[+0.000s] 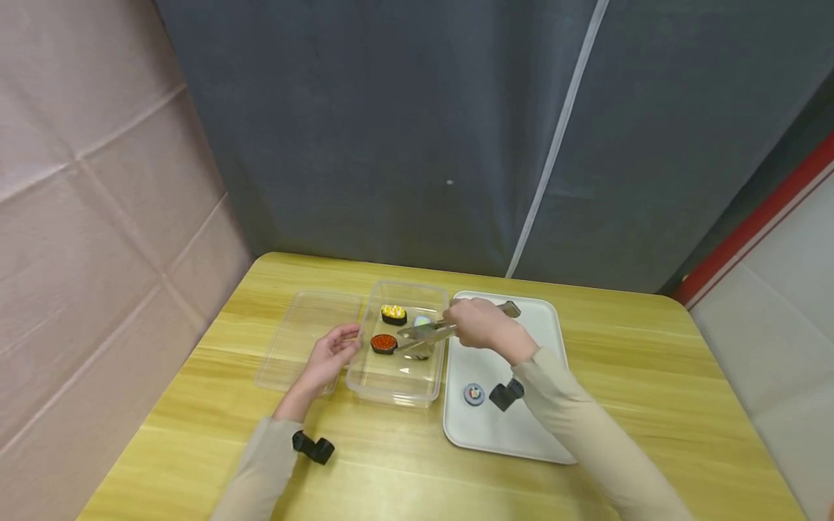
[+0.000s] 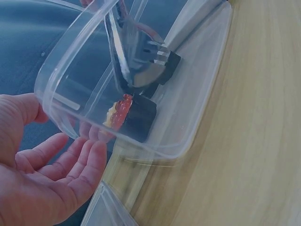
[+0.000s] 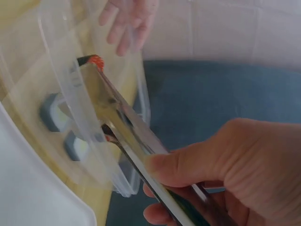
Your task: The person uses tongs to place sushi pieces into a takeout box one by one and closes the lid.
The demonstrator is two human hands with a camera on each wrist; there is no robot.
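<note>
My right hand [image 1: 481, 323] grips metal tongs [image 3: 134, 150], whose ends reach down inside a clear plastic container [image 1: 391, 391]. The tong tips lie close beside a sushi piece topped with red roe [image 1: 384, 344]. Behind it sits a sushi piece with yellow topping [image 1: 394, 314]. Two sushi rolls with pale middles, one of them a roll [image 3: 57, 112] seen through the wall, are in the container's right half, partly covered by the tongs. At the container's left wall, my left hand [image 1: 332, 356] has its fingers loosely bent, fingertips right at the plastic.
A white tray [image 1: 465, 427] stands right of the container, with one small round sushi roll [image 1: 474, 394] on it. The clear lid [image 1: 296, 333] lies flat to the left, partly under my left hand. A dark curtain [image 1: 391, 145] hangs behind the wooden table [image 1: 651, 376].
</note>
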